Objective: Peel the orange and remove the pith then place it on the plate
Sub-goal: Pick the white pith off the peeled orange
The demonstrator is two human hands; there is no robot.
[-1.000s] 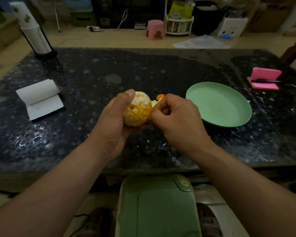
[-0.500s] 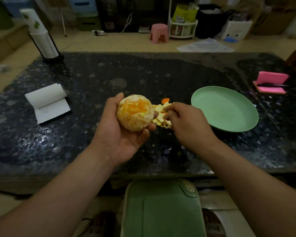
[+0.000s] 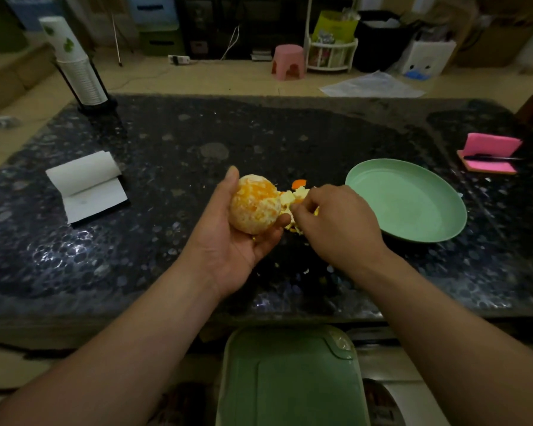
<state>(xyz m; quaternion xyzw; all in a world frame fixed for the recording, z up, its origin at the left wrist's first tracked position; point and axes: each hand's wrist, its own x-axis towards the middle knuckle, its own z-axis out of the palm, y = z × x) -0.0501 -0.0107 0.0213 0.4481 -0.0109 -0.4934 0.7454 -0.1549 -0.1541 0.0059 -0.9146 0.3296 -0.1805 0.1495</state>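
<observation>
Dark speckled stone table (image 3: 166,256), round green plastic plate (image 3: 406,207) rt. We cup peeled orange (image 3: 254,204) in left hand (image 3: 228,250); right hand (image 3: 336,224) curled at pale peel scraps (image 3: 300,192), grip unclear.

Two bare forearms are reaching forward from the lower corners, angling toward each other. The left hand (image 3: 228,241) is lying palm up, cupping a peeled orange (image 3: 254,204), thumb rising along its left side. The right hand (image 3: 336,226) is hovering palm down just beside it, fingers curling inward; whether they are pinching anything is unclear.
</observation>
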